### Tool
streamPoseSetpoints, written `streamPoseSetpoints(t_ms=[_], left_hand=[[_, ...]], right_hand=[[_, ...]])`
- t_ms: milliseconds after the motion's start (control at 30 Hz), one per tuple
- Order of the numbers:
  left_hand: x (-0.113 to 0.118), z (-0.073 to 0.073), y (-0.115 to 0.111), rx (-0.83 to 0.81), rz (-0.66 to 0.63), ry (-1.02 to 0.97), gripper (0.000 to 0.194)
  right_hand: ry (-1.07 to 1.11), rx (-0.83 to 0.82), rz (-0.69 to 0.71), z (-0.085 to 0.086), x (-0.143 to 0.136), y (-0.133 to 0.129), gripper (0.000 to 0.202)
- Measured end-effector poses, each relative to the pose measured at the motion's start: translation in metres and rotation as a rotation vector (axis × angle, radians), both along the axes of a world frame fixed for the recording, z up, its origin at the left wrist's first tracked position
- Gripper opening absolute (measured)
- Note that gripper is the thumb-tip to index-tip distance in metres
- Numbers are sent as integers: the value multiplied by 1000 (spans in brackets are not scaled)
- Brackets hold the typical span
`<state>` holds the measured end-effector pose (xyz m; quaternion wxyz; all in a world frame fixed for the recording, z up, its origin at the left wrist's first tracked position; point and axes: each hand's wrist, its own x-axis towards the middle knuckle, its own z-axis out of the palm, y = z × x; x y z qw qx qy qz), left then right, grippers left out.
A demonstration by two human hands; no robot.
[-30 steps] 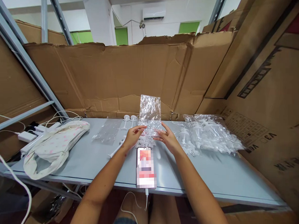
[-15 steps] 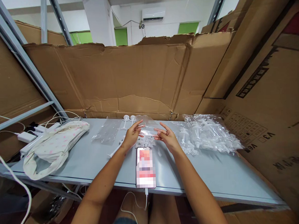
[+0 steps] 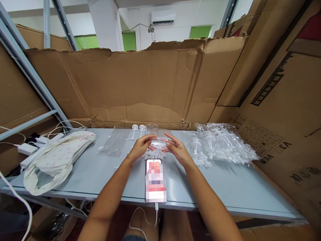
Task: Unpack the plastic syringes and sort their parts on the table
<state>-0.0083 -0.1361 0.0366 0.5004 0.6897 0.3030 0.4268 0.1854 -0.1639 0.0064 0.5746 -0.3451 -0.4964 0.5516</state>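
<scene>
Workshop | grey workbench (image 3: 231, 188) | cardboard partition (image 3: 135, 79) | bagged white parts (image 3: 226, 146)

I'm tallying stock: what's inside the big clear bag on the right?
White parts are piled inside the bag. Overlap and glare hide those deeper in.

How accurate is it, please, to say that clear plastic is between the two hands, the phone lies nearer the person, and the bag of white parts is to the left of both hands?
Only the side is wrong: the head view shows the bag of white parts to the right of the right hand. The clear plastic and phone are as stated.
</scene>
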Motion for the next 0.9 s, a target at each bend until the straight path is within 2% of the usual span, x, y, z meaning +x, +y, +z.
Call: streamPoseSetpoints(t_ms=[267, 400, 500, 600, 767, 900], left_hand=[[-9, 8, -1, 77, -12, 27, 41], [-26, 19, -6, 154, 73, 73, 45], [-57, 28, -5, 162, 202, 108, 51], [-100, 30, 4, 135, 269, 143, 54], [-172, 9, 24, -18, 440, 343, 63], [-207, -11, 36, -26, 619, 597, 59]], right_hand=[[2, 67, 138, 9, 4, -7, 63], [-36, 115, 122, 11, 7, -8, 67], [-51, 132, 47, 11, 11, -8, 70], [-79, 127, -37, 10, 12, -7, 71], [-123, 68, -47, 9, 7, -6, 67], [-156, 42, -62, 8, 4, -5, 67]])
